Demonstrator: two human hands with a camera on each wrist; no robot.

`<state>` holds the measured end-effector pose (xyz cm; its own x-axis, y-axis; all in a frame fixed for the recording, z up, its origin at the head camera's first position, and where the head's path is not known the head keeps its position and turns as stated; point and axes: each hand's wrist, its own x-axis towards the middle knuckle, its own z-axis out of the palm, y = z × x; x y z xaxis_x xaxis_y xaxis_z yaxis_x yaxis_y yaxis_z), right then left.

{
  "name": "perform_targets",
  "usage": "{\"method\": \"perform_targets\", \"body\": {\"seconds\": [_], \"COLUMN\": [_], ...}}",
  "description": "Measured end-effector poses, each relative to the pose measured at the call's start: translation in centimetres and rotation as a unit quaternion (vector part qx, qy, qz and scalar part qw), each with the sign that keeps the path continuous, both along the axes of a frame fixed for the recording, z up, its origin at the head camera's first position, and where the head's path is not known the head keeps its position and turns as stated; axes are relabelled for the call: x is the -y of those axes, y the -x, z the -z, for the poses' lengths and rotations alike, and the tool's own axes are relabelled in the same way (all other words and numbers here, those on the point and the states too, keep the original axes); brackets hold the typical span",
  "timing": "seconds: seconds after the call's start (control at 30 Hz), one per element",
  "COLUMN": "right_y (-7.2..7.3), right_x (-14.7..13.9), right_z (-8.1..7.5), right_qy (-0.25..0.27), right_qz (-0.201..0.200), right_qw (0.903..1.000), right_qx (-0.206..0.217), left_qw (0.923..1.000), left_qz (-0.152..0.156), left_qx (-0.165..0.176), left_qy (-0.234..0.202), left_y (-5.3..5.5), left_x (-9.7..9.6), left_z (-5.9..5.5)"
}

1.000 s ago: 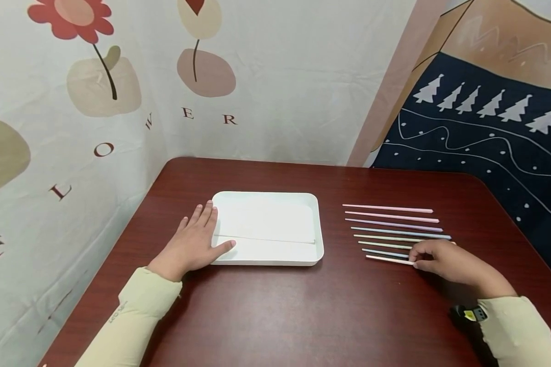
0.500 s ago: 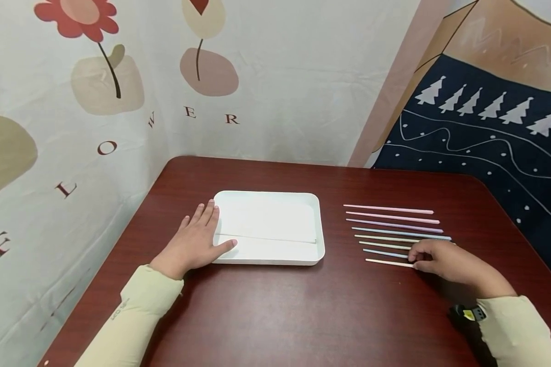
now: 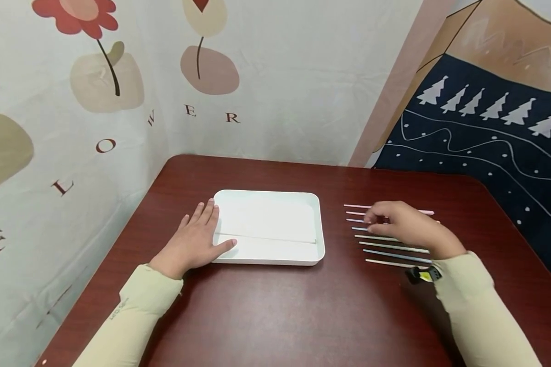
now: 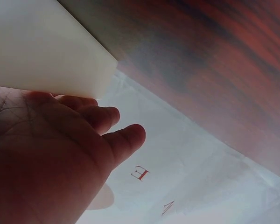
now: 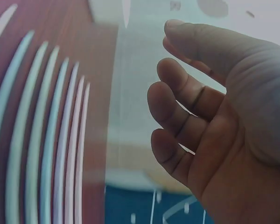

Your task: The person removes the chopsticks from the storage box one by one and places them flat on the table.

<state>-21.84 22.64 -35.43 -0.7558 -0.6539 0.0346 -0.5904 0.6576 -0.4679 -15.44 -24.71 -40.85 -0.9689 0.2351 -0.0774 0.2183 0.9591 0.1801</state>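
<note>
My left hand (image 3: 190,244) lies with straight fingers against the left rim of a shallow white tray (image 3: 322,239), thumb over its front edge. In the left wrist view the tray's underside and corner (image 4: 56,56) show above the fingers. To the right, several pastel chopsticks lie side by side, from a pink chopstick (image 3: 427,212) at the back to a cream chopstick (image 3: 385,263) in front. Over the back ones hovers my right hand (image 3: 404,224), fingers loosely bent, hiding their middles. The right wrist view shows nothing in its grasp, with a green chopstick (image 5: 18,140) among those at left.
Inside the tray lies a flat white panel (image 3: 266,219) with a straight front edge. The dark red table (image 3: 275,316) has rounded far corners. Behind it hangs a printed white cloth (image 3: 294,102); a navy cloth with trees (image 3: 477,137) is at the right.
The cream chopstick has shifted slightly toward me. My right hand has since left it and moved up and leftward over the back chopsticks. My left hand stays at the tray.
</note>
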Motion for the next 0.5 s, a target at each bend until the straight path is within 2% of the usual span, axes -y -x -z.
{"method": "perform_targets", "body": {"seconds": [0.2,0.5], "right_y": [2.2,4.5], "right_x": [5.4,12.5], "right_z": [-0.3,-0.6], "right_qy": [0.012,0.026], "right_qz": [-0.037,-0.109], "right_qw": [0.9991,0.9926], "right_qx": [0.012,0.048], "left_qw": [1.0,1.0], "left_qz": [0.0,0.0], "left_qx": [0.0,0.003], "left_qy": [-0.003,0.003], "left_y": [0.1,0.3], "left_x": [-0.1,0.0], "left_z": [0.1,-0.1]}}
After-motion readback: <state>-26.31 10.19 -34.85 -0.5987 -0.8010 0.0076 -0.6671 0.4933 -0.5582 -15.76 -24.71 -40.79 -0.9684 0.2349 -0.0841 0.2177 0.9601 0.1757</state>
